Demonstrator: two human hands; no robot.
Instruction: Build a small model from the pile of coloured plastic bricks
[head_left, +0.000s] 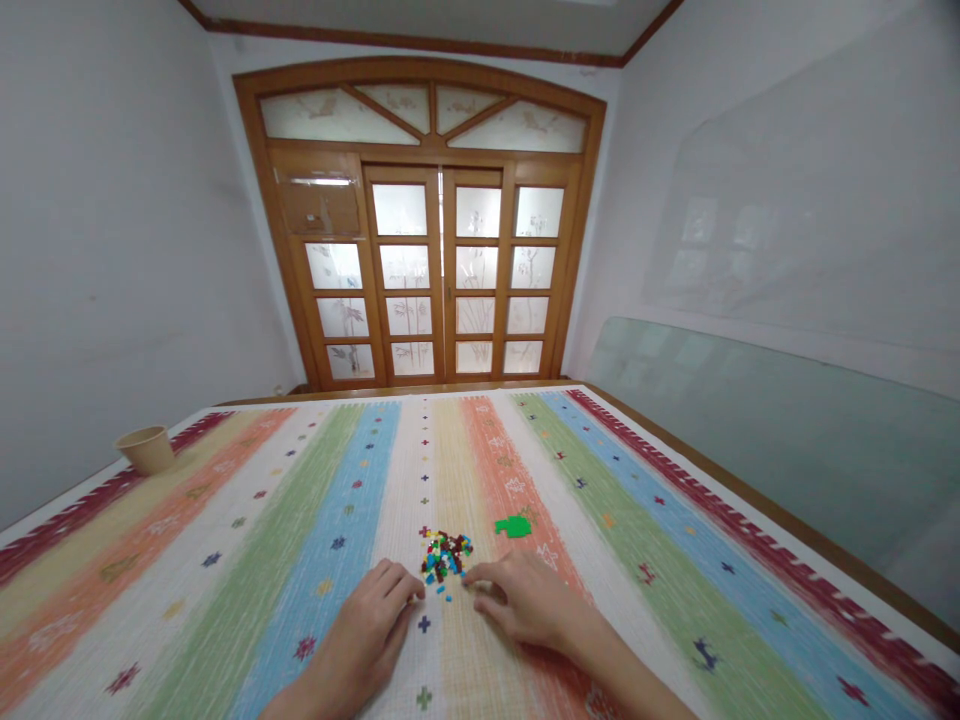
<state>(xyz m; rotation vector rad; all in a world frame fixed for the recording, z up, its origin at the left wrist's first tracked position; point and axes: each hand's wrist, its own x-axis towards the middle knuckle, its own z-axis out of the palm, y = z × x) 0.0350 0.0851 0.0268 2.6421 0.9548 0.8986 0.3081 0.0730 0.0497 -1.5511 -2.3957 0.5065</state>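
Observation:
A small heap of tiny coloured pieces (448, 555), dark red, blue, green, yellow and white, lies on the striped tablecloth; they are too small to name. Just left of it, my left hand (367, 615) rests with its fingers curled close together. Whatever may be under those fingertips is hidden. My right hand (525, 600) is at the heap's right side, its index fingertip touching the edge and the thumb held apart below. A flat bright green piece (514, 526) lies beyond my right hand. Two loose blue pieces (444, 593) sit in front of the heap.
A tan cup (145, 450) stands near the table's left edge. The tablecloth (645, 480) covers the table in coloured stripes. A pale green panel (787, 420) runs along the right side, and wooden doors with glass panes (441, 270) are beyond the far edge.

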